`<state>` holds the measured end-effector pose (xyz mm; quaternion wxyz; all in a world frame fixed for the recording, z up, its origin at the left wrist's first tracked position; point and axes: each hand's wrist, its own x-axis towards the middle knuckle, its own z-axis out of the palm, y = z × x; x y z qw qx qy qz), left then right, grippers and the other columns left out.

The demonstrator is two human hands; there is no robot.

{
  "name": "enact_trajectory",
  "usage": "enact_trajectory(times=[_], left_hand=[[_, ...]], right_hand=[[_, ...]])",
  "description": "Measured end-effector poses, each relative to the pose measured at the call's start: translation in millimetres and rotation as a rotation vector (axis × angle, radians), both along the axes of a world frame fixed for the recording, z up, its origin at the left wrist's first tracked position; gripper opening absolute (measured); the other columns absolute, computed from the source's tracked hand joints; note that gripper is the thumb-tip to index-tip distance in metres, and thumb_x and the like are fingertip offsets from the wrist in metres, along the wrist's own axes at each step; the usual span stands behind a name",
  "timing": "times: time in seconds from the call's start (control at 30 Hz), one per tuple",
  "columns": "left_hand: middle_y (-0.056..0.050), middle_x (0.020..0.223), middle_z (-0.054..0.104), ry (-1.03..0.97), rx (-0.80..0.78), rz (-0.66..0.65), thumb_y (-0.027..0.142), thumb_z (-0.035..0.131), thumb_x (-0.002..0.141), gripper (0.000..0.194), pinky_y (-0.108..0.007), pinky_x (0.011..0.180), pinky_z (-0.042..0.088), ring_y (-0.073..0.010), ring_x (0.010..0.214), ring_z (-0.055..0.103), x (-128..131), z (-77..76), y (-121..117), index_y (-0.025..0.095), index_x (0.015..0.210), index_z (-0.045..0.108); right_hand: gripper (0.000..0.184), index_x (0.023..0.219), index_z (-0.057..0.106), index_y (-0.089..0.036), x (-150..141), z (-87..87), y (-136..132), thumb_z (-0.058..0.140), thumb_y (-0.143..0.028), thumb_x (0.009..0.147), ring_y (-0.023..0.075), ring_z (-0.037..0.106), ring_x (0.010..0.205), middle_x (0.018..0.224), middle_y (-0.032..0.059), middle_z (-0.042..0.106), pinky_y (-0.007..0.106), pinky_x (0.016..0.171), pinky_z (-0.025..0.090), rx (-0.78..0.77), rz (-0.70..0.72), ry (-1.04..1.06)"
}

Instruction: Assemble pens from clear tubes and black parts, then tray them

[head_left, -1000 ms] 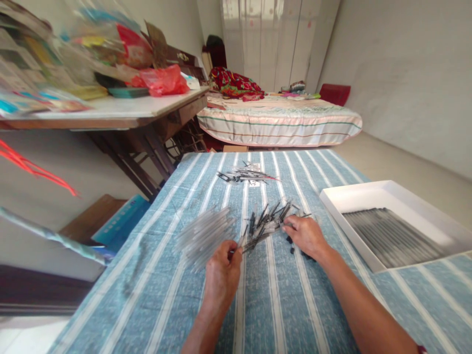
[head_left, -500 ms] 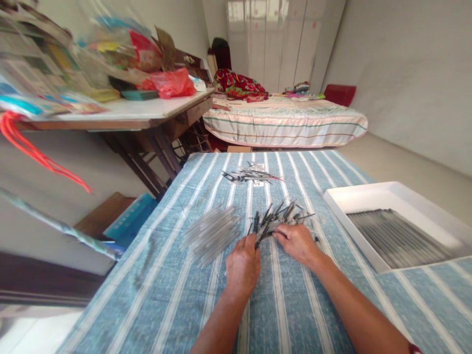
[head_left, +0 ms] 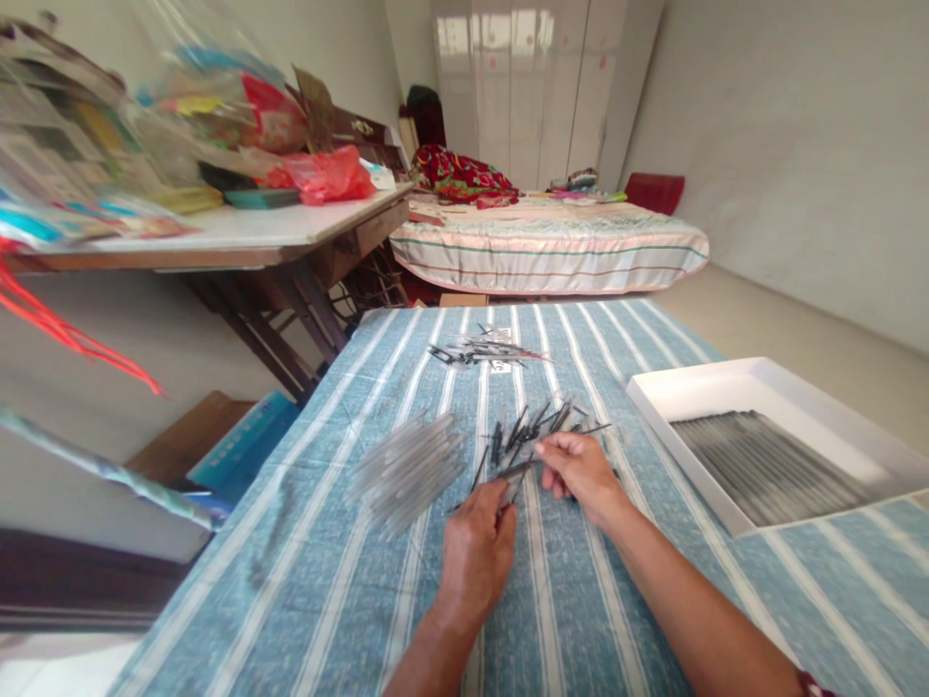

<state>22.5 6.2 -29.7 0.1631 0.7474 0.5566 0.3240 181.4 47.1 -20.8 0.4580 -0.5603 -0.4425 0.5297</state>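
A loose heap of thin black sticks (head_left: 519, 431), some with clear or grey parts, lies on the striped cloth in front of my hands. My left hand (head_left: 479, 537) is closed at the near edge of the heap, with dark sticks jutting from its fingers. My right hand (head_left: 581, 474) pinches with thumb and forefinger near the end of a dark stick that runs toward the left hand. The fingertips partly hide what they grip. Left of the heap lies a bundle of translucent thin tubes (head_left: 410, 469), roughly parallel.
At the right, a white open box (head_left: 697, 387) holds a row of dark thin rods (head_left: 769, 465). Farther back on the blue striped cloth (head_left: 348, 620) lies a small pile of dark sticks (head_left: 486, 350). A cluttered side table (head_left: 290, 227) stands left; a bed (head_left: 552, 247) is beyond.
My hands have drawn slightly apart, the left one lower and nearer to me. The dark stick between them shows more plainly. The whole view has shifted a little.
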Motion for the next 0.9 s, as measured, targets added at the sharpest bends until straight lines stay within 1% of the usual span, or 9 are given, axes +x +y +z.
enact_trajectory(times=[0.1, 0.23, 0.33, 0.4, 0.47, 0.53, 0.63, 0.73, 0.9], left_hand=[[-0.003, 0.08, 0.066, -0.028, 0.024, -0.035, 0.017, 0.049, 0.078, 0.018, -0.025, 0.071, 0.048, -0.0156, 0.075, 0.063, 2, 4.4, -4, 0.017, 0.093, 0.059], [-0.002, 0.079, 0.066, -0.058, 0.032, -0.044, 0.017, 0.049, 0.078, 0.017, -0.025, 0.069, 0.048, -0.0149, 0.073, 0.062, 2, 4.6, -5, 0.019, 0.092, 0.059], [-0.002, 0.08, 0.066, -0.081, 0.004, -0.055, 0.022, 0.052, 0.078, 0.016, -0.025, 0.068, 0.048, -0.0148, 0.072, 0.062, 2, 4.1, -6, 0.019, 0.093, 0.058], [-0.002, 0.08, 0.065, -0.101, -0.026, -0.051, 0.026, 0.053, 0.079, 0.017, -0.026, 0.067, 0.048, -0.0149, 0.07, 0.061, 2, 5.7, -7, 0.019, 0.093, 0.058], [-0.003, 0.079, 0.065, -0.13, -0.035, -0.052, 0.029, 0.05, 0.081, 0.017, -0.026, 0.067, 0.047, -0.0152, 0.071, 0.061, 1, 8.6, -7, 0.018, 0.092, 0.058], [-0.004, 0.079, 0.064, -0.162, -0.028, -0.067, 0.028, 0.046, 0.084, 0.018, -0.026, 0.068, 0.046, -0.0157, 0.074, 0.061, 1, 11.5, -7, 0.017, 0.091, 0.058], [-0.006, 0.082, 0.065, -0.19, -0.028, -0.069, 0.027, 0.043, 0.086, 0.02, -0.026, 0.072, 0.046, -0.0162, 0.078, 0.061, 1, 13.7, -7, 0.016, 0.093, 0.058], [-0.006, 0.084, 0.065, -0.187, -0.043, -0.066, 0.028, 0.043, 0.086, 0.021, -0.026, 0.072, 0.045, -0.0166, 0.079, 0.061, 2, 14.1, -7, 0.015, 0.093, 0.058], [-0.005, 0.079, 0.064, -0.179, -0.05, -0.069, 0.027, 0.043, 0.086, 0.02, -0.026, 0.069, 0.045, -0.0161, 0.075, 0.061, 2, 14.1, -7, 0.016, 0.091, 0.059]], right_hand=[[0.028, 0.065, 0.053, -0.016, 0, 0.5, 0, 0.063, -0.042, 0.067, 0.0066, 0.048, 0.031, 0.045, -0.0024, 0.06, 0.014, 0.031, 0.03, -0.018, -0.011, 0.163], [0.035, 0.059, 0.048, -0.017, 1, -0.8, -1, 0.065, -0.047, 0.066, 0.0072, 0.048, 0.029, 0.042, -0.0017, 0.059, 0.014, 0.029, 0.029, -0.049, 0.021, 0.216], [0.034, 0.06, 0.051, -0.016, 3, 0.3, -1, 0.067, -0.045, 0.065, 0.0073, 0.049, 0.031, 0.045, -0.001, 0.061, 0.015, 0.03, 0.032, 0.008, 0.049, 0.255], [0.033, 0.06, 0.053, -0.015, 8, 3.4, 0, 0.068, -0.044, 0.066, 0.0076, 0.049, 0.032, 0.046, -0.0004, 0.062, 0.016, 0.032, 0.034, 0.062, 0.018, 0.296], [0.031, 0.06, 0.054, -0.016, 14, 8.4, 1, 0.068, -0.042, 0.067, 0.0082, 0.05, 0.033, 0.047, 0.0002, 0.062, 0.017, 0.033, 0.036, 0.128, -0.035, 0.35], [0.028, 0.06, 0.054, -0.016, 20, 14.5, 1, 0.068, -0.039, 0.068, 0.009, 0.051, 0.034, 0.049, 0.0007, 0.064, 0.019, 0.035, 0.038, 0.198, -0.08, 0.403], [0.025, 0.061, 0.055, -0.016, 23, 22.5, -1, 0.068, -0.035, 0.07, 0.01, 0.053, 0.036, 0.05, 0.0011, 0.065, 0.02, 0.038, 0.04, 0.272, -0.093, 0.441], [0.023, 0.061, 0.056, -0.016, 20, 26.3, -4, 0.067, -0.033, 0.071, 0.0106, 0.054, 0.037, 0.051, 0.0017, 0.065, 0.021, 0.039, 0.041, 0.306, -0.083, 0.433], [0.022, 0.061, 0.057, -0.016, 14, 25.8, -6, 0.066, -0.033, 0.072, 0.0111, 0.054, 0.039, 0.051, 0.0015, 0.065, 0.021, 0.041, 0.042, 0.32, -0.088, 0.408]])
